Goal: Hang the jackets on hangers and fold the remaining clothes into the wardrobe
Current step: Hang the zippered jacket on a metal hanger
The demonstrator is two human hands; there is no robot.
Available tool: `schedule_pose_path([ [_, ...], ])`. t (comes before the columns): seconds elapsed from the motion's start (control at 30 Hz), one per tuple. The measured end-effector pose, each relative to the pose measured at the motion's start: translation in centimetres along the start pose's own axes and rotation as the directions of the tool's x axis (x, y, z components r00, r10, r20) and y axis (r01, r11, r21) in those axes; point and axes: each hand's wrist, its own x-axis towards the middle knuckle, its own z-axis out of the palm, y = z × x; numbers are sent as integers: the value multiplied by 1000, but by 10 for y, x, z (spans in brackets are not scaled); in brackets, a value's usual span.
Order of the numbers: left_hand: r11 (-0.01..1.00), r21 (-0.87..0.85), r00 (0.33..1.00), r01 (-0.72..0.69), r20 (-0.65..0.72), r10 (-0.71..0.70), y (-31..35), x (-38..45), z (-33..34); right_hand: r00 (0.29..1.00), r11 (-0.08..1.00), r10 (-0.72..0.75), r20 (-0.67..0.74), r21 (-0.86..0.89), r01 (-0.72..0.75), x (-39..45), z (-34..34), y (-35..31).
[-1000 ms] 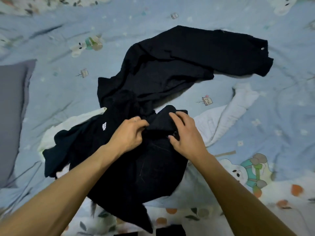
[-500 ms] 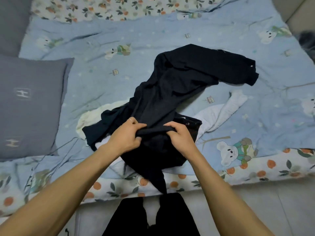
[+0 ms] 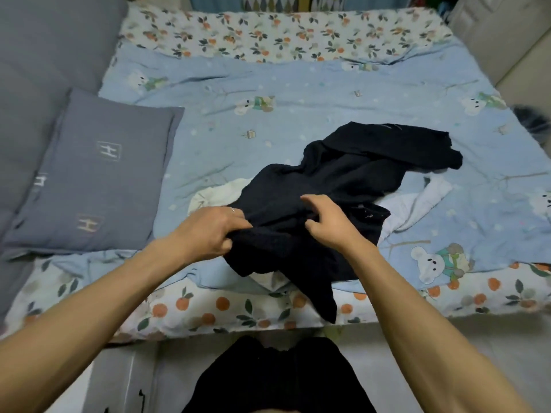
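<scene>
My left hand [image 3: 208,234] grips a bunched fold of the black garment [image 3: 337,186] heaped on the bed [image 3: 268,84], right hand [image 3: 328,222] fingers curled half-released over it; next, spread it flat for folding

A bedroom in a home: a bed [image 3: 298,93] spread with a pale blue bear-print quilt [image 3: 268,120] over a floral sheet [image 3: 268,37], a grey pillow [image 3: 98,180] at one side, and loose clothes [image 3: 343,186] heaped on it. Behind, perhaps curtains.
</scene>
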Motion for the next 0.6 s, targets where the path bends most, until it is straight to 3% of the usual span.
schedule_pose_path([
  [0.1, 995, 52, 994, -85, -59, 88, -14, -37, -17, 992, 936, 2, 123, -349, 42, 15, 30, -23],
  [0.17, 994, 42, 991, -99, -81, 103, -21, -64, -28, 994, 883, 10, 108, -467, 42, 23, 54, -37],
  [0.33, 1000, 23, 995, 6, -97, -3, -53, -121, -27, 983, 985, 21, -180, -168, -51, 32, 90, -83],
  [0.43, 979, 43, 980, 197, -8, -197, -77, -133, -10, 973, 999, -31, -229, -31, 24, 33, 92, -117],
  [0.47, 960, 28, 956, 279, 83, -280, -84, -134, -3, 973, 997, -77, -218, 9, 80, 33, 93, -127],
  [0.53, 900, -117, 898, 419, 197, -393, -90, -130, 8, 973, 983, -149, -175, 83, 165, 30, 96, -144],
  [0.6, 766, -411, 856, 494, 74, -512, -84, -115, 13, 975, 975, -181, -132, 108, 196, 27, 99, -154],
])
